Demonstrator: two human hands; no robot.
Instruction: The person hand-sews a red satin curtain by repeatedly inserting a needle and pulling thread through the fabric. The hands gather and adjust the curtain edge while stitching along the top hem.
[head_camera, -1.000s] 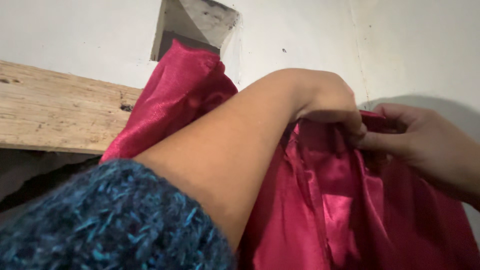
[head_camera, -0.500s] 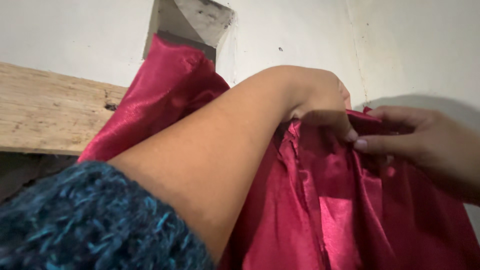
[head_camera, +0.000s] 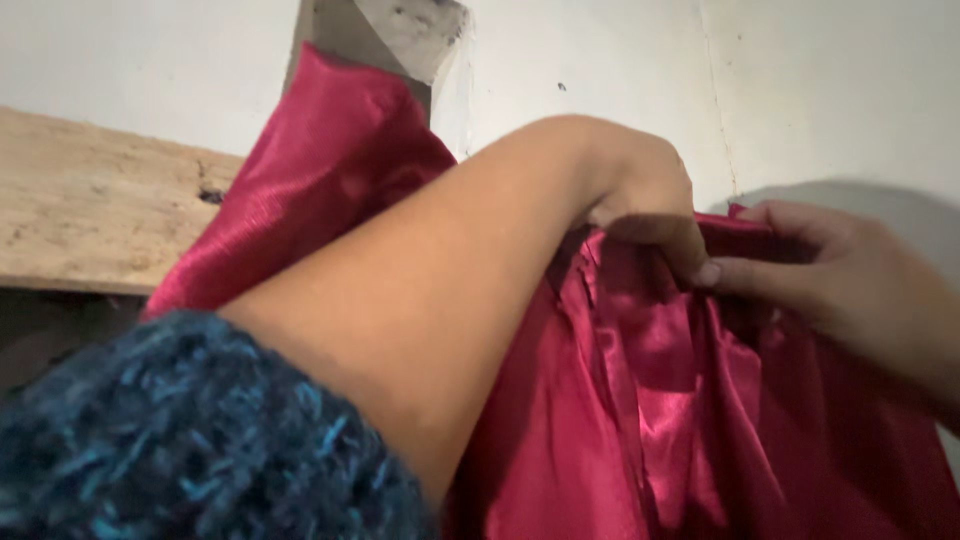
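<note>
The person's left hand (head_camera: 645, 195) is reaching across the view from the lower left, the bare forearm rising out of a pushed-up blue knitted sleeve (head_camera: 190, 440). Its fingers are curling down over the top edge of a shiny red satin cloth (head_camera: 640, 400) and are closing on a fold of it, though the fingertips themselves are hiding behind the fabric and the knuckles. The right hand (head_camera: 850, 285) is coming in from the right edge, and its fingers (head_camera: 740, 272) are lying together, pinching the same upper edge of the cloth just beside the left hand; the thumb tip is nearly touching the left hand's fingers. The cloth is hanging in front of a white wall (head_camera: 600, 60), gathered in soft vertical folds beneath both hands and filling the lower right of the view. One part of it is stretching up and to the left, ending at a grey block (head_camera: 390, 25) near the top of the wall, where its corner is reaching the block's lower edge. A rough wooden plank (head_camera: 90, 200) is running in from the left behind that raised part, with the cloth overlapping its right end. A grey shadow is falling on the wall behind the right hand.
</note>
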